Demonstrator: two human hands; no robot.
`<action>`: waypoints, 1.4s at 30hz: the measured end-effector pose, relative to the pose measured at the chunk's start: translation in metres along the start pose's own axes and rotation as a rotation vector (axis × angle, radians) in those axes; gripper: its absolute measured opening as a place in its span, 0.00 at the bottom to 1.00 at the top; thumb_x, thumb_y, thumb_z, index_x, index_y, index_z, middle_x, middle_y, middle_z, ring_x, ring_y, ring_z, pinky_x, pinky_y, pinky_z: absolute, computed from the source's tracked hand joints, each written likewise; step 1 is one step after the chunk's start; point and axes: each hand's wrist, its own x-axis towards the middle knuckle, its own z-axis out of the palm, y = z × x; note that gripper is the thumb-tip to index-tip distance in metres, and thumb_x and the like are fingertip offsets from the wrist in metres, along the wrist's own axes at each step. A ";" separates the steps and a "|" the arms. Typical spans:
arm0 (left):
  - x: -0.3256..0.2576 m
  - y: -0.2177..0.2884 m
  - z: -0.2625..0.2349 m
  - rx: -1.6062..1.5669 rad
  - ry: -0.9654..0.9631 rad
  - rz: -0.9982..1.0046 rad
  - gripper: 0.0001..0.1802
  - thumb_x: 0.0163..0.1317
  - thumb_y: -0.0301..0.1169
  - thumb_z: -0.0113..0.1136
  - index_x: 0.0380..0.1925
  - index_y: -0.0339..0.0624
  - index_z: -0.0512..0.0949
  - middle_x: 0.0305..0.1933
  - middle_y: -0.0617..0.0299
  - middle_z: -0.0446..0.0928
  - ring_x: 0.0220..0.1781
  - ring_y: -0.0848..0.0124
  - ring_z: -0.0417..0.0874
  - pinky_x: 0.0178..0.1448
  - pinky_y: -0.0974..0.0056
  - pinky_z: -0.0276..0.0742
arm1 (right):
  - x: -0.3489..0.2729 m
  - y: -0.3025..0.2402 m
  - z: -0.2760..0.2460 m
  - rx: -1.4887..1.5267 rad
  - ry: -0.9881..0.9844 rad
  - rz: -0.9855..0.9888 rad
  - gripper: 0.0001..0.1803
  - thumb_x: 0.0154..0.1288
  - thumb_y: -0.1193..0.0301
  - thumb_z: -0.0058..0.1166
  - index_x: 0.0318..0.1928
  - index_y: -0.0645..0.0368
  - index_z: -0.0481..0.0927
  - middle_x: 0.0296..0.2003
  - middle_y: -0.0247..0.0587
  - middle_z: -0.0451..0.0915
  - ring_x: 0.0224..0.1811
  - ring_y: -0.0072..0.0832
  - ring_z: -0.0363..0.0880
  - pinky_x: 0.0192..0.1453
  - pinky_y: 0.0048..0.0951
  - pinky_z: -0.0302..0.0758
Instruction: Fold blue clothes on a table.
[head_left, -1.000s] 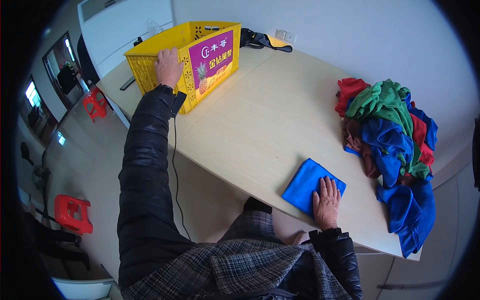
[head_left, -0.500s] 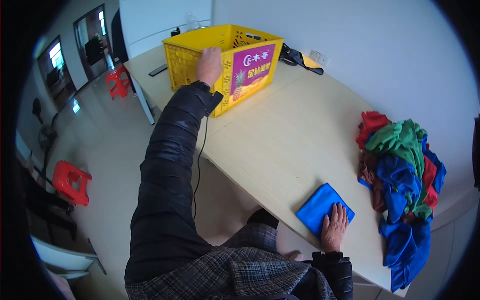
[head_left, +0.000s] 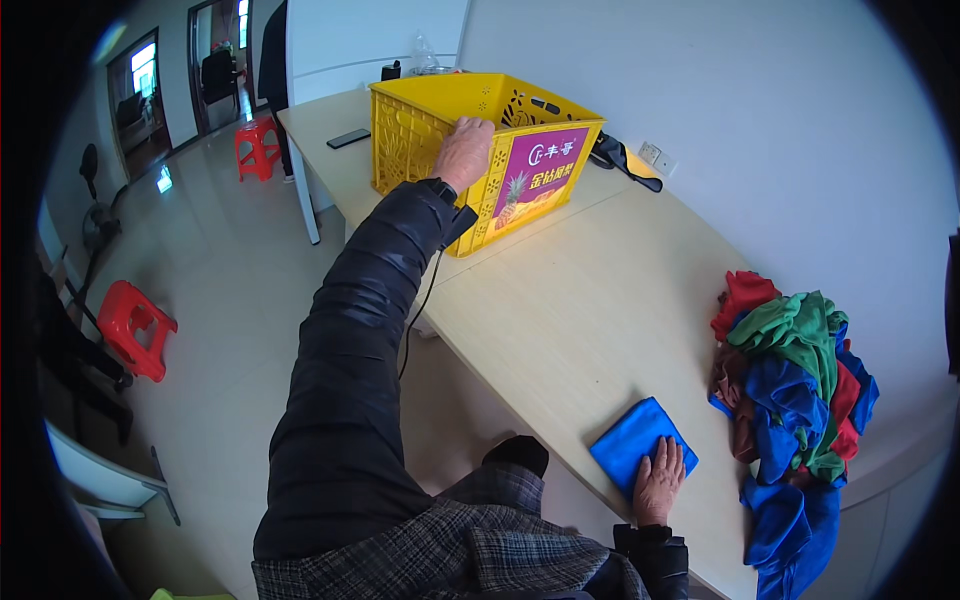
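Partly, right hand (head_left: pixel 660 482) covers blue cloth (head_left: pixel 632 447).

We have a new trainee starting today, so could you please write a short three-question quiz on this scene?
1. True or false: the left hand grips the rim of the yellow crate.
2. What lies under the right hand?
A. a folded blue cloth
B. a red stool
C. a remote control
3. Fill in: the heap of coloured cloths lies on the table to the person's ____.

Key: 1 true; 2 A, the folded blue cloth; 3 right.
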 end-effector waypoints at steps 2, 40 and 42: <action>0.002 -0.003 0.001 0.005 0.005 0.008 0.06 0.64 0.23 0.51 0.40 0.36 0.75 0.48 0.49 0.76 0.58 0.50 0.73 0.59 0.51 0.75 | 0.002 0.004 0.005 0.013 -0.001 0.007 0.31 0.76 0.57 0.40 0.73 0.60 0.63 0.75 0.50 0.59 0.79 0.47 0.51 0.81 0.51 0.44; -0.323 0.385 0.052 -0.674 -0.619 0.586 0.42 0.72 0.60 0.44 0.69 0.34 0.66 0.75 0.46 0.62 0.78 0.50 0.57 0.79 0.48 0.50 | -0.003 0.034 0.017 0.063 0.114 0.205 0.33 0.75 0.52 0.42 0.73 0.55 0.63 0.75 0.48 0.59 0.79 0.48 0.52 0.80 0.51 0.48; -0.317 0.388 0.049 -0.666 -0.611 0.579 0.41 0.72 0.60 0.43 0.69 0.34 0.66 0.75 0.46 0.62 0.78 0.51 0.57 0.79 0.48 0.50 | -0.005 0.040 0.013 0.074 0.119 0.244 0.33 0.75 0.52 0.42 0.74 0.56 0.63 0.75 0.48 0.59 0.79 0.48 0.52 0.80 0.51 0.48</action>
